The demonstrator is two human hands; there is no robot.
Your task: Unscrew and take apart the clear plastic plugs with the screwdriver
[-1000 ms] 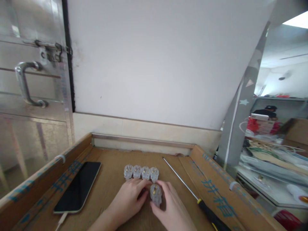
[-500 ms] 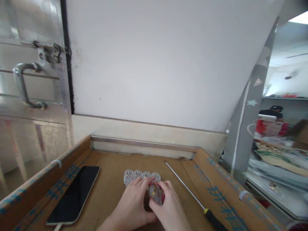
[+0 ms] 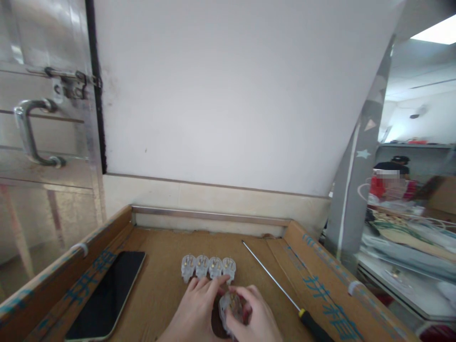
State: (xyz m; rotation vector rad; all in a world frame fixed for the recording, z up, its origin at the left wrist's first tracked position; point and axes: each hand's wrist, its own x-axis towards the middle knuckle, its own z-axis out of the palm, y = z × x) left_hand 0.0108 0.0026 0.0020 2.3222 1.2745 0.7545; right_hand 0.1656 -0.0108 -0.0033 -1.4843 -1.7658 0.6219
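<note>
My right hand (image 3: 254, 313) is closed around a clear plastic power plug (image 3: 228, 306), its thumb and fingers gripping the sides. Beside it, my left hand (image 3: 197, 306) is curved with the fingers forward, and a gap shows between its palm and the held plug. Its index fingertip reaches close to the right end of a row of several clear plugs (image 3: 202, 266); whether it touches one I cannot tell. The plugs in the row stand side by side, their metal pins visible. Something reddish shows behind the right fingers, mostly hidden.
The work surface is a cardboard-lined tray (image 3: 160, 256) with raised sides. A black phone (image 3: 107, 297) lies on the left, a long screwdriver (image 3: 272, 278) on the right. Behind rises a white panel (image 3: 221, 95). A person (image 3: 394, 166) is in the far right background.
Both hands and the held plug have moved slightly down and toward me, leaving more of the plug row uncovered. The held plug has turned, and the camera view has shifted a little.
</note>
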